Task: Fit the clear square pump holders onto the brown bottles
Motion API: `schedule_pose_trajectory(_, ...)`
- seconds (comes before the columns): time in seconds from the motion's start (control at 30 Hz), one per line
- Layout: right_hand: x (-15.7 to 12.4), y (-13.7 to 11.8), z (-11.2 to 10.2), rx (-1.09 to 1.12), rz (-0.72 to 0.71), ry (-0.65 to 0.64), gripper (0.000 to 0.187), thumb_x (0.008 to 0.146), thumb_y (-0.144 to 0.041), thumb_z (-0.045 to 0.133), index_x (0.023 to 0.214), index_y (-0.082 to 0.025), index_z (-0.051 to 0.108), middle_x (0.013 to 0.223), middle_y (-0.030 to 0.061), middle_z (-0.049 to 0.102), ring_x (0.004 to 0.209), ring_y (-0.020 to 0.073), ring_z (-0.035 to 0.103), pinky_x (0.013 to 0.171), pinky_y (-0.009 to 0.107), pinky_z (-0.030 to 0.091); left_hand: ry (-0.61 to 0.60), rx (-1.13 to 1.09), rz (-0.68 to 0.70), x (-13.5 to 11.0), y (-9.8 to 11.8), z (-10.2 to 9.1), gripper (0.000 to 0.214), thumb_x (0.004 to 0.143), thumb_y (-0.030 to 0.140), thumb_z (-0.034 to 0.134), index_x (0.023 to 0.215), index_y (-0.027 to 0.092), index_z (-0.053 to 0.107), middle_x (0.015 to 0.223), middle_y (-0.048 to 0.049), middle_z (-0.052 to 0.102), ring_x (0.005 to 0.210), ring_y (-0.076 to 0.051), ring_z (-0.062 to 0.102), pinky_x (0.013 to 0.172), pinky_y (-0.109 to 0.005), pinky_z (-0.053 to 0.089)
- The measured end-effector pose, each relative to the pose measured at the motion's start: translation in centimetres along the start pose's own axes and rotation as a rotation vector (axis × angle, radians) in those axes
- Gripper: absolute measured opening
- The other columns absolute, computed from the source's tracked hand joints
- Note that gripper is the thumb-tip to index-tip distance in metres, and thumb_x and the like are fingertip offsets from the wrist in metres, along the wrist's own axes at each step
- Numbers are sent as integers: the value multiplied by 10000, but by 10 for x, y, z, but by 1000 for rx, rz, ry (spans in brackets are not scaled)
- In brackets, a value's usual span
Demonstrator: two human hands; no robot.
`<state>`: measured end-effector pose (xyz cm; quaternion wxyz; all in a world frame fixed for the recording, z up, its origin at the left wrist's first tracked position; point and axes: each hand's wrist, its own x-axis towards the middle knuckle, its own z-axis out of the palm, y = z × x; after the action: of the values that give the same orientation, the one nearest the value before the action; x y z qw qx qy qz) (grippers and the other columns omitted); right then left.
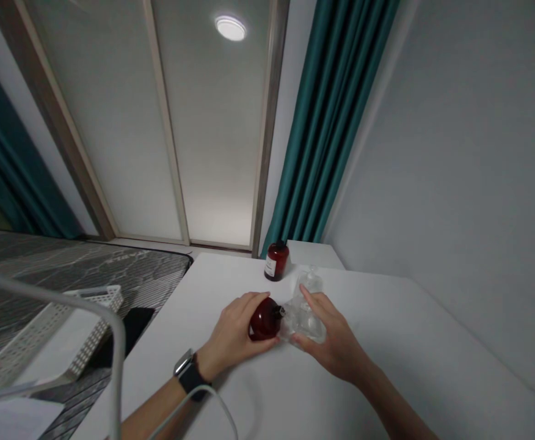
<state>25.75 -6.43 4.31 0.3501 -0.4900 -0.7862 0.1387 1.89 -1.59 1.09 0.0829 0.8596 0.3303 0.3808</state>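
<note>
My left hand (244,327) is wrapped round a dark red-brown bottle (264,319), which is tilted with its narrow black top toward the right. Close beside it, my right hand (325,336) has thumb and fingers curved round a crumpled clear plastic piece (305,321). The bottle's top meets or overlaps the left edge of that plastic; I cannot tell whether they touch. Farther back on the white table (276,391) a second red-brown bottle (276,261) stands upright with a white label and a black cap.
A white perforated basket (43,342) lies low on the left, beyond the table's edge. White cables (120,366) cross the lower left foreground. A small white box-like surface (316,253) adjoins the back of the table, and a grey wall (469,183) runs along the right.
</note>
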Motion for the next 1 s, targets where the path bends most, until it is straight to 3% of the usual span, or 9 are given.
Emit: schedule_pose_trajectory(1.0, 26, -16, -18, -48, -54, -100, 813, 825, -302, 717, 1533, -193, 334, 1221, 120, 571, 1166, 277, 546, 1054, 490, 454, 132, -142, -93, -3, 3, 4, 708, 755, 350, 783, 1362, 220, 441, 1221, -107, 642, 1093, -270, 652, 930, -412, 560)
